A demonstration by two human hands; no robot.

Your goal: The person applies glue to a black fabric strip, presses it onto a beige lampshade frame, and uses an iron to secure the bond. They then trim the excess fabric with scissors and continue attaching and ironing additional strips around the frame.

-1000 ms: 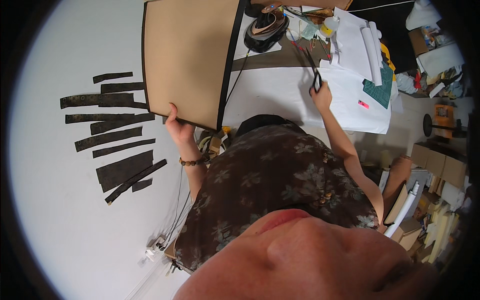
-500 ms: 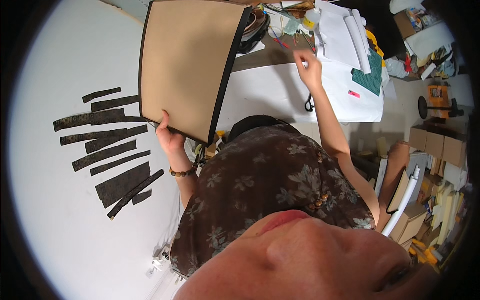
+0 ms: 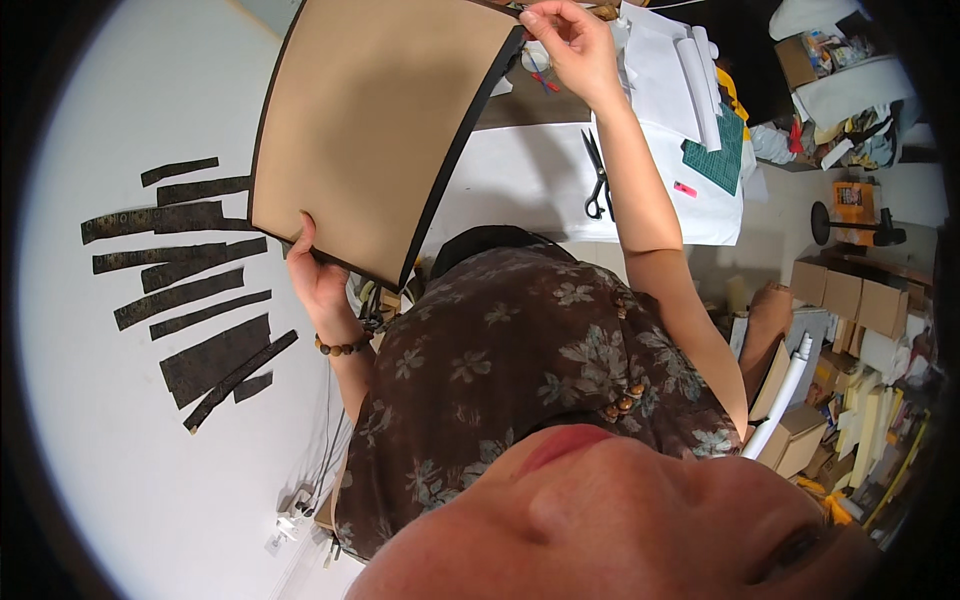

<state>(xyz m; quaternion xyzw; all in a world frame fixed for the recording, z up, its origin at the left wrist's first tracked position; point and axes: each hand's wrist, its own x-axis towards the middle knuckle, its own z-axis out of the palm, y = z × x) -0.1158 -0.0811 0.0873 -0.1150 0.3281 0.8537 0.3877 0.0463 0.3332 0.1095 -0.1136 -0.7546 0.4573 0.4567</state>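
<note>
A large tan board (image 3: 365, 140) with a dark border along its edges is held up in front of me, tilted. My left hand (image 3: 318, 280) grips its lower edge near the bottom left, thumb on the tan face and the other fingers hidden behind. At the far right corner, my right hand (image 3: 575, 45) pinches the dark edge between thumb and fingers. Beneath my right forearm, black scissors (image 3: 596, 180) lie on the white sheet (image 3: 490, 195) covering the near part of the table.
Dark patterned strips (image 3: 190, 250) hang on the white wall at left. White paper rolls (image 3: 700, 90), a green cutting mat (image 3: 717, 150) and a small pink piece (image 3: 685, 188) lie at the table's right. Cardboard boxes (image 3: 860, 300) and a black-and-orange stand (image 3: 850, 225) fill the right side.
My right hand has moved up and left from above the table to the board's far right corner and taken hold there. The board has shifted slightly left, and the scissors show more fully.
</note>
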